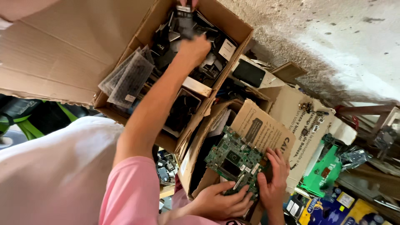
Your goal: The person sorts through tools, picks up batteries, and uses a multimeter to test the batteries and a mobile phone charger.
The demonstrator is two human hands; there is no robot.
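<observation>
While another person's pink-sleeved arm (146, 112) reaches into the open cardboard box (233, 39) of dark parts, both hands grasp a green circuit board (233, 160) just below that box. The left hand (221, 204) grips the board's lower edge and the right hand (275, 179) its right side.

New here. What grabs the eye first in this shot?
A green circuit board sits low centre, gripped by the left hand and right hand. Above it, another person's pink-sleeved arm reaches into a cardboard box of dark electronic parts, upper centre.
</observation>
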